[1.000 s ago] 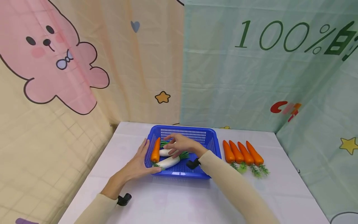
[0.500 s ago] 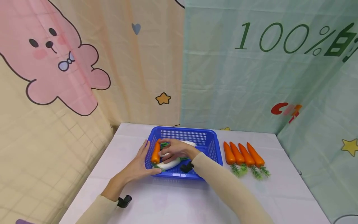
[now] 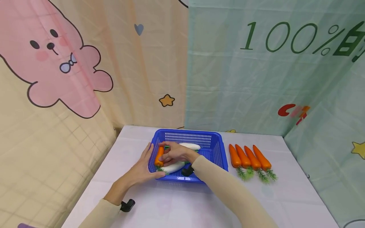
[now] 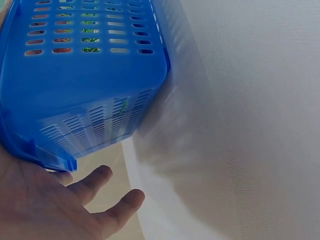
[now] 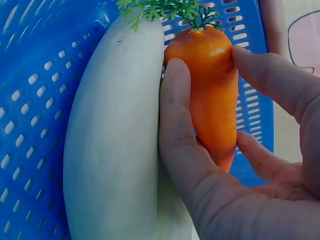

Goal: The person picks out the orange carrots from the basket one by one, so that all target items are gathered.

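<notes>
A blue plastic basket (image 3: 223,152) holds an orange carrot (image 3: 159,156) along its left side and several white radishes with green tops. One white radish (image 3: 174,167) lies near the front wall, another (image 3: 190,146) near the back. My right hand (image 3: 176,153) reaches into the basket and pinches the carrot (image 5: 212,85); thumb and fingers are on opposite sides of it, leafy end toward me. A large radish (image 5: 117,130) lies right beside it. My left hand (image 3: 139,168) rests against the basket's left rim with fingers extended, and the thumb lies at the front left corner.
To the right of the basket, several carrots (image 3: 248,157) lie in a row on the white table (image 3: 182,205), leaves toward me. Printed curtains (image 3: 228,79) stand behind the table and at both sides.
My right hand has moved left and down inside the basket, from above the radishes to the carrot, and its fingers have closed around it. My left hand stays at the rim.
</notes>
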{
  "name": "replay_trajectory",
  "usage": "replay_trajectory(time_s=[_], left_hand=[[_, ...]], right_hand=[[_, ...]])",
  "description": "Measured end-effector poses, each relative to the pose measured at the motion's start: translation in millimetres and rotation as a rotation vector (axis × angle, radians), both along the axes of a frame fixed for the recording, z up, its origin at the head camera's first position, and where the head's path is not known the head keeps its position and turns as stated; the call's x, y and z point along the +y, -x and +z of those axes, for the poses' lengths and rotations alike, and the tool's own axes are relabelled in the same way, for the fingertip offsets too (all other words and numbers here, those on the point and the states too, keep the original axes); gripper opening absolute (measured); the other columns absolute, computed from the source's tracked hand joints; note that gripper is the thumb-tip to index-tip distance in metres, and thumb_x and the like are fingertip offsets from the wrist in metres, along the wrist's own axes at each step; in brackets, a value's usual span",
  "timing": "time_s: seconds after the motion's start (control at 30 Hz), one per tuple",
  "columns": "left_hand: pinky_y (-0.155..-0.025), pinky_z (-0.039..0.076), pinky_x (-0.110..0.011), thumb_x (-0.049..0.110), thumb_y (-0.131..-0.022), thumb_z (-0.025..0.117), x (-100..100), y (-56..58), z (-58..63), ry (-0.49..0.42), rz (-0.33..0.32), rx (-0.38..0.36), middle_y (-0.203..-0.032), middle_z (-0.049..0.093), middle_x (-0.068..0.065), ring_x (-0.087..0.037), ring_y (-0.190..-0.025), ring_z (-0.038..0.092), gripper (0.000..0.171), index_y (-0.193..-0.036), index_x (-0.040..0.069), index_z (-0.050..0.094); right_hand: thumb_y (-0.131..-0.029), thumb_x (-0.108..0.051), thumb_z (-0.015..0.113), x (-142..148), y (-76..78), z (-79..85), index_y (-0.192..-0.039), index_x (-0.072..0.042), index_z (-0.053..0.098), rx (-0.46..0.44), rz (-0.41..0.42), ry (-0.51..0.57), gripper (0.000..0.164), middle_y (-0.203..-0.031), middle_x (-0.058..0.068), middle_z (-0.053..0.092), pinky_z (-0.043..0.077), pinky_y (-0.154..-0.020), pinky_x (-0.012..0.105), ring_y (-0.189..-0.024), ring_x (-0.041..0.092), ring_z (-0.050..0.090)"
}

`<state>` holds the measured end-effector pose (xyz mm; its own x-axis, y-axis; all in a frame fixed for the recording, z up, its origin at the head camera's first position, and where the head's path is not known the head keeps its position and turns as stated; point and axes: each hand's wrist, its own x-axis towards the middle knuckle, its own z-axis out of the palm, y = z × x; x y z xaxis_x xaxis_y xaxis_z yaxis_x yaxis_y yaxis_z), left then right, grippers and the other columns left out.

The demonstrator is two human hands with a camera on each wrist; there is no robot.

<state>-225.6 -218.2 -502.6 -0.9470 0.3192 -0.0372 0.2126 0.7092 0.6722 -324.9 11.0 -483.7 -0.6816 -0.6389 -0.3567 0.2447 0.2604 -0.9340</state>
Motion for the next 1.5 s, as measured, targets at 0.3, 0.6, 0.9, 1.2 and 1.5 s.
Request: replay_trajectory(time_s=[0.3, 0.6, 0.9, 1.2, 1.5], left_hand=[[-0.136, 0.031, -0.083, 0.068, -0.094, 0.088, 0, -0.5, -1.2, -0.010, -0.003, 0.009, -0.197, -0.014, -0.019, -0.059, -0.180, 0.016, 0.145, -0.188, 0.012, -0.007], [-0.137, 0.029, -0.083, 0.070, -0.095, 0.087, 0, 0.2, -1.6, -0.014, 0.003, 0.012, -0.198, -0.014, -0.018, -0.059, -0.180, 0.016, 0.144, -0.188, 0.013, -0.006], [-0.137, 0.029, -0.083, 0.073, -0.094, 0.085, 0, 0.0, -1.1, -0.005, 0.003, 0.012, -0.198, -0.013, -0.018, -0.059, -0.180, 0.016, 0.144, -0.189, 0.012, -0.005], [-0.131, 0.036, -0.088, 0.078, -0.094, 0.082, 0, -0.8, 1.1, 0.063, 0.016, 0.030, -0.198, -0.012, -0.017, -0.062, -0.178, 0.021, 0.142, -0.189, 0.016, -0.004], [-0.132, 0.035, -0.086, 0.076, -0.094, 0.083, -1, -0.3, 0.6, 0.055, 0.015, 0.031, -0.198, -0.012, -0.017, -0.061, -0.179, 0.018, 0.142, -0.189, 0.016, -0.004]], right_hand=[[-0.108, 0.001, 0.080, 1, 0.7, 1.7, -0.176, -0.017, 0.049, 0.058, 0.010, -0.028, 0.077, -0.145, 0.027, 0.065, 0.073, -0.100, 0.050, -0.102, 0.028, 0.085], [-0.105, 0.001, 0.083, 2, 1.0, 3.7, -0.174, -0.018, 0.051, 0.097, 0.002, -0.012, 0.078, -0.149, 0.027, 0.062, 0.074, -0.099, 0.051, -0.102, 0.030, 0.086], [-0.104, -0.006, 0.087, 7, 1.6, 2.9, -0.174, -0.023, 0.052, 0.124, -0.020, 0.000, 0.080, -0.157, 0.026, 0.059, 0.074, -0.098, 0.052, -0.107, 0.033, 0.086], [-0.105, -0.010, 0.086, 11, 2.0, 3.7, -0.174, -0.026, 0.050, 0.145, -0.023, 0.034, 0.080, -0.161, 0.027, 0.057, 0.073, -0.103, 0.054, -0.111, 0.031, 0.084], [-0.107, -0.014, 0.085, 12, 3.2, 3.7, -0.174, -0.024, 0.049, 0.155, -0.071, 0.079, 0.076, -0.165, 0.027, 0.053, 0.071, -0.107, 0.054, -0.119, 0.033, 0.082]])
